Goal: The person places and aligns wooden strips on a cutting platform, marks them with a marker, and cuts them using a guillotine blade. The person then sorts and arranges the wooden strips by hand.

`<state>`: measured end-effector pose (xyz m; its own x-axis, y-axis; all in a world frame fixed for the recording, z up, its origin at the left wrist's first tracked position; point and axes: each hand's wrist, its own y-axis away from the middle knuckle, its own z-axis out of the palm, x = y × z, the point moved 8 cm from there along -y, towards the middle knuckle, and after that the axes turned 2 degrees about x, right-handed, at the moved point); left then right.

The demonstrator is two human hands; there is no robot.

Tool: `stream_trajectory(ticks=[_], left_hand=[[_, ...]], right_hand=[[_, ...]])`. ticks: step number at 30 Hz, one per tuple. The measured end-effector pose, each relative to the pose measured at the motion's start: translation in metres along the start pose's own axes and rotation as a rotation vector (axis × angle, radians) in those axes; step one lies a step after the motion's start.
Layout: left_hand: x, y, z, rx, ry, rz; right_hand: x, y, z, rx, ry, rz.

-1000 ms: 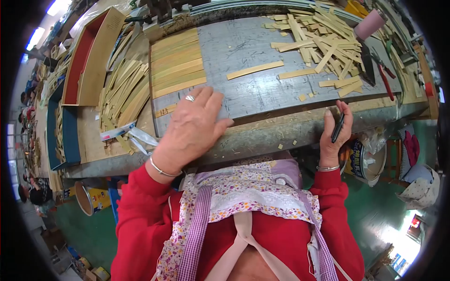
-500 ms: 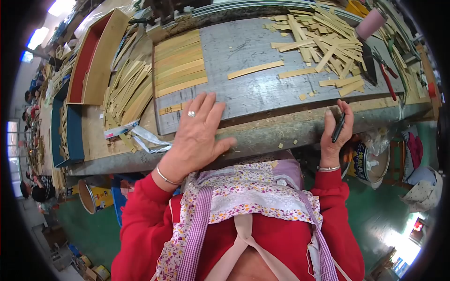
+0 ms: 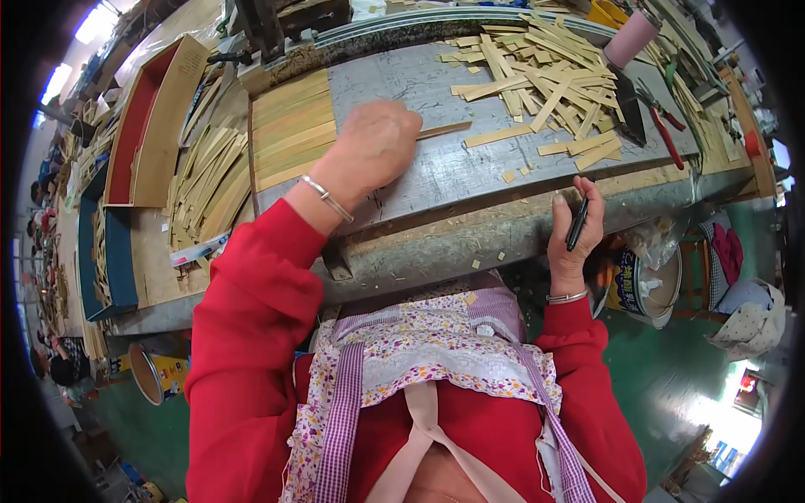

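Note:
My left hand (image 3: 379,142) is closed over the metal plate (image 3: 394,80), its fingers curled around one end of a wooden strip (image 3: 446,130). The strip is tipped on edge and points to the right; my fingertips are hidden under the hand. To the left of that hand, a block of flat strips (image 3: 293,117) lies side by side on the plate. My right hand (image 3: 574,230) holds a black marker pen (image 3: 577,225) near the bench's front edge.
A loose heap of strips (image 3: 549,80) covers the plate's right part. Red-handled pliers (image 3: 667,134) and a pink spool (image 3: 631,38) stand or lie beyond it. At left are more strips (image 3: 210,180), an open wooden box (image 3: 163,126) and a blue box (image 3: 122,268).
My left hand has moved up and right from the plate's front edge, going from flat to closed on the single strip, now tilted. My right hand still holds the marker pen.

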<state>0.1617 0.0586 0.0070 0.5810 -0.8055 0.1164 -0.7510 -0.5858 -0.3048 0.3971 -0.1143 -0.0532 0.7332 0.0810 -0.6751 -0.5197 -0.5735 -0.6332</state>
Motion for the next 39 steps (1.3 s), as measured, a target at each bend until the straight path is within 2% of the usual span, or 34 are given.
stream_trajectory(ticks=[7, 12, 15, 18, 22, 25, 26, 28, 30, 31, 34, 37, 39], left_hand=[[-0.015, 0.081, -0.06, 0.109, -0.096, -0.049], [-0.027, 0.128, -0.064, 0.109, -0.193, -0.097], [-0.025, 0.134, -0.068, 0.15, -0.182, -0.084], [-0.036, 0.136, -0.063, 0.094, -0.248, -0.118], [-0.024, 0.135, -0.078, 0.21, -0.042, -0.132], [-0.004, 0.13, -0.084, 0.253, 0.193, -0.15], [0.005, 0.129, -0.084, 0.276, 0.279, -0.139], [0.023, 0.126, -0.08, 0.28, 0.424, -0.114], [0.039, 0.122, -0.077, 0.27, 0.527, -0.098], [0.043, 0.121, -0.074, 0.272, 0.554, -0.093], [0.046, 0.122, -0.068, 0.226, 0.508, -0.148], [0.031, 0.129, -0.056, 0.285, 0.501, -0.287], [0.027, 0.13, -0.057, 0.269, 0.527, -0.313]], right_hand=[[0.006, 0.002, 0.002, 0.012, -0.049, 0.051], [0.005, 0.0, 0.004, -0.004, -0.014, 0.067], [0.006, 0.001, 0.004, -0.003, -0.01, 0.023], [0.004, 0.0, 0.004, -0.013, 0.008, 0.016], [0.005, -0.001, 0.005, -0.021, 0.03, 0.039], [-0.016, -0.002, 0.004, -0.002, -0.131, 0.089], [-0.037, -0.002, 0.008, -0.039, -0.189, 0.076], [-0.099, -0.002, 0.025, -0.168, -0.253, -0.082], [-0.131, 0.006, 0.05, -0.366, -0.479, -0.024], [-0.147, 0.008, 0.061, -0.478, -0.607, 0.017], [-0.168, 0.016, 0.07, -0.481, -0.777, 0.009], [-0.181, 0.026, 0.072, -0.488, -0.662, -0.241], [-0.182, 0.026, 0.073, -0.45, -0.683, -0.224]])
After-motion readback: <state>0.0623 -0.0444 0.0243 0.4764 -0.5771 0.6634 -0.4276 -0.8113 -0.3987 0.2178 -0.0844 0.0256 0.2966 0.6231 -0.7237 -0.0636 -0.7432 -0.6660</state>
